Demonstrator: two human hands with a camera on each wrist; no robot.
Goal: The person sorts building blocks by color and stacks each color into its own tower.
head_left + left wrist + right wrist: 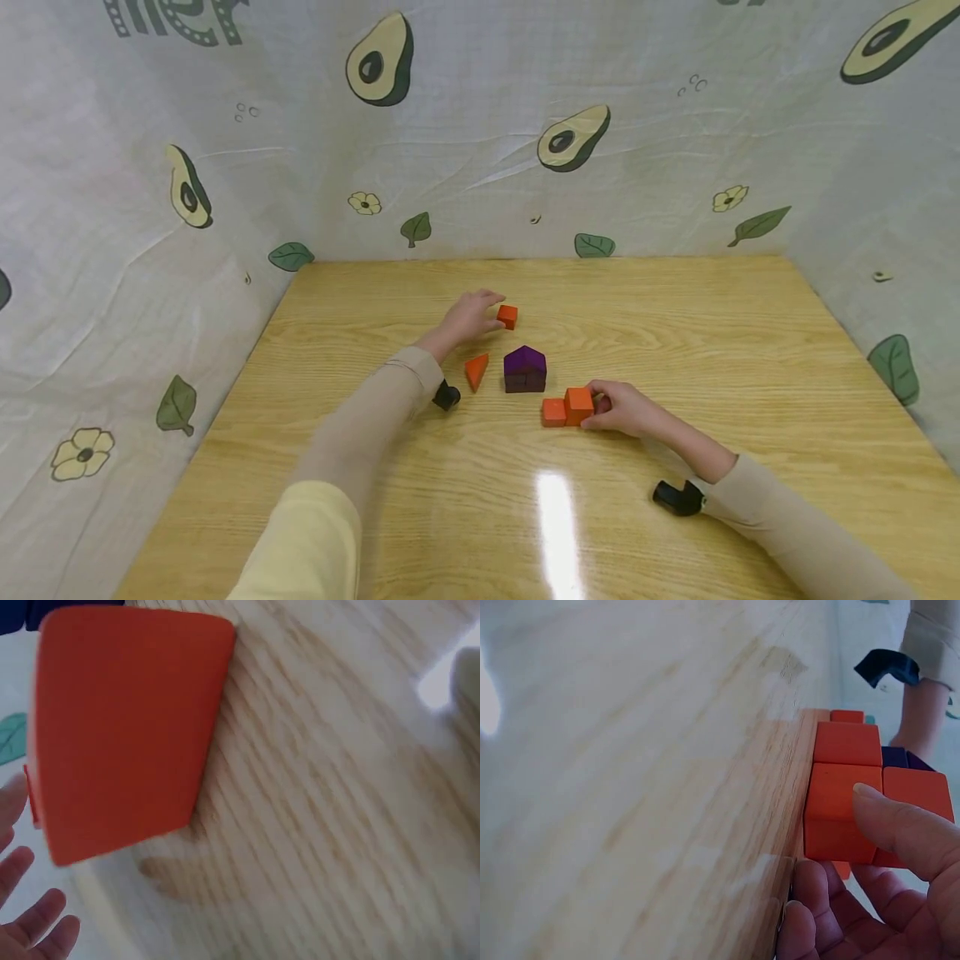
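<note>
In the head view my left hand [471, 315] reaches to the far part of the table, its thumb and fingers spread beside a small red cube [507, 317]. The left wrist view shows those fingers [26, 862] apart, past a large orange triangular block [135, 735] close to the camera. My right hand [626, 408] pinches an orange cube [579, 405] stacked on another, thumb near the seam in the right wrist view. A lower red cube [553, 412] stands against the stack's left side.
Between the hands stands a purple house-shaped block pair [525, 370], a roof piece on a darker base. The orange triangle [476, 372] is left of it, near the left wrist's black camera [447, 396]. A printed cloth [480, 167] hangs behind the wooden table [675, 325].
</note>
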